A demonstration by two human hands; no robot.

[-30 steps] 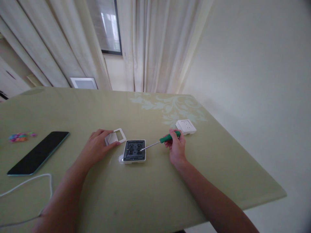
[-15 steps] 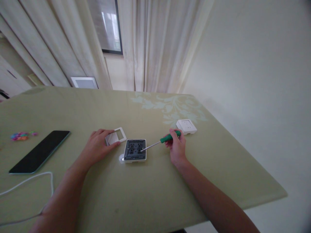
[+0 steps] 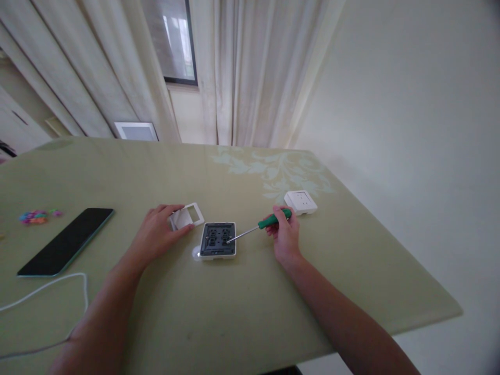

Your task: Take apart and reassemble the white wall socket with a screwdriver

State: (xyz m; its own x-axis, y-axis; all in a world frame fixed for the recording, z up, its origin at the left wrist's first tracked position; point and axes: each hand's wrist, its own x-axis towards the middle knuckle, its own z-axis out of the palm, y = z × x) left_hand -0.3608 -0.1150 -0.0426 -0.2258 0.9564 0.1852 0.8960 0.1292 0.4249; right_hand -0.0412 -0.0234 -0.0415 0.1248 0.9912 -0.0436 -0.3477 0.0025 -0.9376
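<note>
Right hand (image 3: pixel 284 237) pinches green screwdriver (image 3: pixel 273 220), tip in the open socket (image 3: pixel 217 240) mid tabletop (image 3: pixel 242 312); left hand (image 3: pixel 158 234) grips white frame (image 3: pixel 186 216) just beside the socket's left

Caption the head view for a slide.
The right hand holds a green screwdriver to an opened socket; the left hand holds a white frame.
</note>
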